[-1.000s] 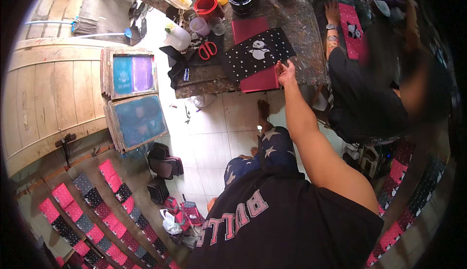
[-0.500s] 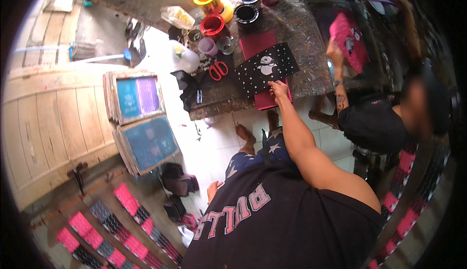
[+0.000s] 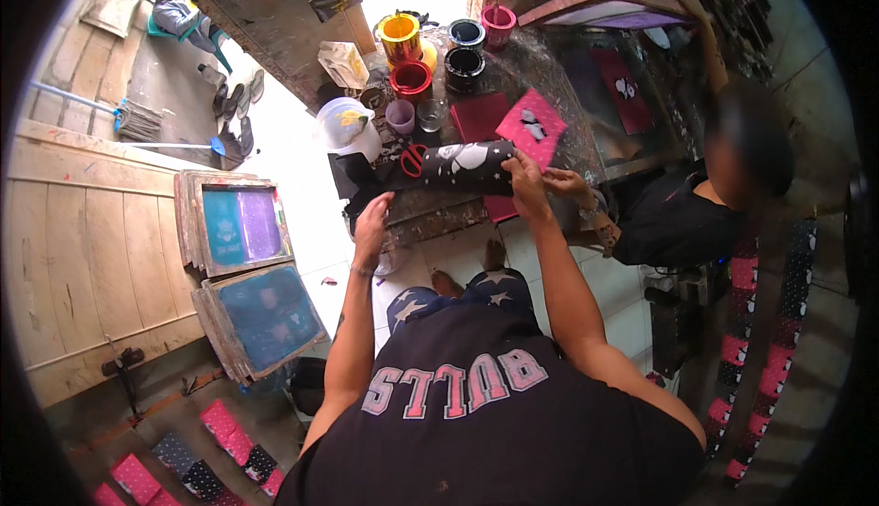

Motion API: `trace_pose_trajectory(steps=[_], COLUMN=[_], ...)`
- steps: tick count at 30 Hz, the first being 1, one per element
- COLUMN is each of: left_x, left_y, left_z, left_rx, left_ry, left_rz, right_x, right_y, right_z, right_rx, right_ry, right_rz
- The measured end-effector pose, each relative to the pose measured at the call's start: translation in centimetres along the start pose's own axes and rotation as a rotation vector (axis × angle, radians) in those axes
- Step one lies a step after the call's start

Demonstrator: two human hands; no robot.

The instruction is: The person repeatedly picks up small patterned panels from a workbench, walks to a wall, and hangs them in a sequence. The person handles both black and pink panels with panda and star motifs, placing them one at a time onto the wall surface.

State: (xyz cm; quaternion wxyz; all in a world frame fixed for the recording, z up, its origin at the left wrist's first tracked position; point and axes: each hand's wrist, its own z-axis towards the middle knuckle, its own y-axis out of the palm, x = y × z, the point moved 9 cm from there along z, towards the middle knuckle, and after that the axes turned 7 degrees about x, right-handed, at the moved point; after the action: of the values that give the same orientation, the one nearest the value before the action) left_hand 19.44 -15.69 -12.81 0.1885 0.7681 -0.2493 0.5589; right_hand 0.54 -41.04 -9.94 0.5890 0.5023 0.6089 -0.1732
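A black panel (image 3: 467,165) with white stars and a panda print is pinched at its right end by my right hand (image 3: 529,184), held curved above the table's near edge. To its left, my left hand (image 3: 371,222) is raised with its fingers apart, touching nothing. Just beyond the black panel, a co-worker's hand (image 3: 569,185) holds a pink dotted panel (image 3: 533,130) with a panda print, over a dark red stack (image 3: 476,116). Red-handled scissors (image 3: 412,160) lie partly behind the black panel.
Paint pots, yellow (image 3: 400,37), red (image 3: 411,79) and black (image 3: 465,66), stand on the stained table. The co-worker's other hand (image 3: 685,2) holds up a wooden screen frame (image 3: 604,4) above a dark red printed panel (image 3: 624,90). Framed screens (image 3: 261,314) lean at left.
My right hand has lifted the black panel off the stack and leftward. My left hand has come up to table height. The co-worker has brought the pink panel from the right towards the stack.
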Motion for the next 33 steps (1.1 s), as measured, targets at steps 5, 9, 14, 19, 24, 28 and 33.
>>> trace_pose_trajectory(steps=[5, 9, 14, 19, 24, 28, 33], left_x=[0.6, -0.1, -1.6, -2.4, -3.1, -2.9, -1.9], left_y=[6.5, 6.3, 5.6, 3.2, -0.7, -1.8, -1.6], left_z=[-0.5, -3.2, -3.8, -3.8, -5.1, -6.8, -9.0], left_rx=[-0.165, -0.159, -0.2, -0.028, 0.264, 0.406, 0.537], left_ry=[-0.454, -0.464, -0.454, -0.422, -0.414, -0.397, -0.325], left_rz=[-0.592, -0.737, -0.644, -0.606, -0.623, -0.624, -0.6], right_x=[1.2, 4.5, 7.8, 11.1, 15.4, 18.7, 17.7], right_y=[2.1, 1.4, -0.3, -9.0, -19.1, -20.6, -19.0], right_z=[-4.3, -5.7, -5.3, -0.7, 9.5, 15.2, 17.4], right_rx=[-0.032, 0.042, -0.08, 0.114, 0.523, 0.522, 0.443], right_ry=[0.184, 0.273, 0.332, 0.549, 0.651, 0.765, 0.743], right_rz=[-0.035, -0.06, -0.295, -0.132, 0.069, 0.306, 0.458])
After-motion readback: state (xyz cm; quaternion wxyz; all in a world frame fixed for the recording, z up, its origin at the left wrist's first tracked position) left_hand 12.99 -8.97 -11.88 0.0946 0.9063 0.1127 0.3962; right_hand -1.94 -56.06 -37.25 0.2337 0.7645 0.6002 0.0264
